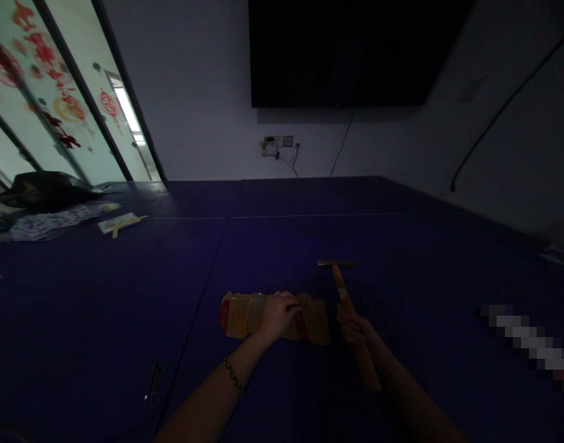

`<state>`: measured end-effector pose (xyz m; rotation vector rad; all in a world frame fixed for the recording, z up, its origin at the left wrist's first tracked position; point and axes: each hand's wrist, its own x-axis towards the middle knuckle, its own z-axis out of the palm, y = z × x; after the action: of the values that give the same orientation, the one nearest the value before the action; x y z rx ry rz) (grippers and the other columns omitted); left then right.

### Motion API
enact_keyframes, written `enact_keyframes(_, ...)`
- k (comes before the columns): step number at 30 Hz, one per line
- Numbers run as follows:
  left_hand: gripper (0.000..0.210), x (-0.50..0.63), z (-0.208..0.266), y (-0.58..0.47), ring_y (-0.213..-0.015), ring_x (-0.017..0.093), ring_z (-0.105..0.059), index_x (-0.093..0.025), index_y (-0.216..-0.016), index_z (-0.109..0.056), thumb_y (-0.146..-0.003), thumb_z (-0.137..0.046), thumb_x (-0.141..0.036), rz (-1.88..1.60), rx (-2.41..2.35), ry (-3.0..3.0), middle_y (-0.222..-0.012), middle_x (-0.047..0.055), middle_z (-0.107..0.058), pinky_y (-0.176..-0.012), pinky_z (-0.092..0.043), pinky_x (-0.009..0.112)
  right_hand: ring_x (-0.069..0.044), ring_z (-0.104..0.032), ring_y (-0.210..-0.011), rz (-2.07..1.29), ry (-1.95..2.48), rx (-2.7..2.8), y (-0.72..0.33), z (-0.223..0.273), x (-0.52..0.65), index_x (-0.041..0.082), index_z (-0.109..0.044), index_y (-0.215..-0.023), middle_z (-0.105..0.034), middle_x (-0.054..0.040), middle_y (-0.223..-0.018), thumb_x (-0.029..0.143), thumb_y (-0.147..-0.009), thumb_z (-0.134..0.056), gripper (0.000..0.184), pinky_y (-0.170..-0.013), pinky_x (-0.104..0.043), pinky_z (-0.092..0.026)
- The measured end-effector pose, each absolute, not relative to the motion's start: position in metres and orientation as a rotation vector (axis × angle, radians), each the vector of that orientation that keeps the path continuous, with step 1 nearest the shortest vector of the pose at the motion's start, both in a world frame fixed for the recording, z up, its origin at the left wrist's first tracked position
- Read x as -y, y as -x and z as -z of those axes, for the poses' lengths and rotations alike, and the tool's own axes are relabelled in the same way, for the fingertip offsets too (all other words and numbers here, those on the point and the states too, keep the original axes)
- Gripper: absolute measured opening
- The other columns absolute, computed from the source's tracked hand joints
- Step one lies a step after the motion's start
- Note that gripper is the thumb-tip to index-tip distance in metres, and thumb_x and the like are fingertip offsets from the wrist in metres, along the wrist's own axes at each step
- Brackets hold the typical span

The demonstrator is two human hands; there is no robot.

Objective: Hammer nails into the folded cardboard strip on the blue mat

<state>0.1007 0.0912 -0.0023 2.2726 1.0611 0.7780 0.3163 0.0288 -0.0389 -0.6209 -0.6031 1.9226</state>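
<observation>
Gripping the hammer (pixel 342 291) around the middle of its wooden handle, the right hand (pixel 352 329) is closed with its fingers wrapped round the shaft. The head points away from the person, above the dark blue-purple surface (pixel 245 246), and the butt of the handle sticks out behind the fist, toward the person. The hammer is just right of a brown packet (pixel 247 315), which lies flat across the surface in front of the person

The left hand (pixel 278 314) lies over the packet, right of its clear window, with thumb and fingertips drawn close together; the light is so dim that I cannot tell whether they pinch the packet, hold something small or only press down. Off to the left lie several thin metal pieces (pixel 156 378), well apart from both hands

I judge the hammer to be stiff and head-heavy, with most of its weight in the narrow metal head. The middle hold should give good control; a hold nearer the butt would allow more swing but make the head harder to steady. Bare wood ought to grip well in a dry palm

The packet looks light and soft, with creased, paper-like ends and a yellowish, grainy pattern toward its left side. It would probably bend, crumple or tear easily and slide if pushed, so a flat palm near the middle suits it for steadying, and a pinch at either end for lifting
</observation>
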Motion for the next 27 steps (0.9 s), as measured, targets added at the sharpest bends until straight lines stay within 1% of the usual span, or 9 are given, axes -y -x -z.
enact_keyframes(6, 0.011, -0.0922, 0.0030, -0.1001, -0.080, 0.016, -0.058, -0.020, -0.077, -0.067, -0.076, -0.057, -0.023, -0.784, -1.076, -2.217, -0.083, 0.001, -0.067, -0.072, -0.042, 0.025, 0.000, -0.004, -0.026, -1.914, 0.625, 0.587, -0.3168, 0.0381, -0.0274, 0.020, -0.039, -0.063, -0.027, 0.0150, -0.036, 0.020, -0.069, -0.062, 0.023, -0.023, -0.011, -0.016)
enact_keyframes(10, 0.014, -0.0923, 0.0031, -0.0995, -0.079, 0.016, -0.058, -0.019, -0.080, -0.066, -0.078, -0.053, -0.023, -0.804, -1.113, -2.176, -0.080, 0.002, -0.067, -0.071, -0.042, 0.025, 0.001, -0.002, -0.026, -1.919, 0.630, 0.591, -0.3174, 0.0403, -0.0290, 0.020, -0.038, -0.061, -0.026, 0.0154, -0.036, 0.019, -0.065, -0.065, 0.026, -0.023, -0.011, -0.015)
enact_keyframes(19, 0.012, -0.0916, 0.0023, -0.0996, -0.078, 0.016, -0.057, -0.018, -0.078, -0.066, -0.077, -0.053, -0.018, -0.811, -1.098, -2.194, -0.079, 0.003, -0.065, -0.071, -0.042, 0.026, 0.000, -0.001, -0.026, -1.917, 0.646, 0.602, -0.3178, 0.0408, -0.0292, 0.021, -0.037, -0.063, -0.022, 0.0159, -0.036, 0.020, -0.066, -0.064, 0.027, -0.023, -0.011, -0.014)
enact_keyframes(24, 0.011, -0.0917, 0.0028, -0.0997, -0.078, 0.016, -0.056, -0.018, -0.074, -0.066, -0.075, -0.055, -0.018, -0.826, -1.109, -2.214, -0.078, 0.003, -0.064, -0.073, -0.041, 0.027, 0.000, -0.001, -0.026, -1.906, 0.652, 0.603, -0.3180, 0.0425, -0.0297, 0.021, -0.039, -0.067, -0.022, 0.0162, -0.037, 0.021, -0.066, -0.064, 0.025, -0.023, -0.011, -0.014)
enact_keyframes(27, 0.009, -0.0919, 0.0028, -0.0998, -0.079, 0.016, -0.055, -0.018, -0.074, -0.067, -0.074, -0.057, -0.018, -0.828, -1.121, -2.200, -0.079, 0.003, -0.064, -0.073, -0.040, 0.028, 0.000, -0.001, -0.026, -1.906, 0.659, 0.608, -0.3185, 0.0429, -0.0294, 0.021, -0.038, -0.064, -0.021, 0.0161, -0.036, 0.019, -0.066, -0.063, 0.026, -0.023, -0.011, -0.015)
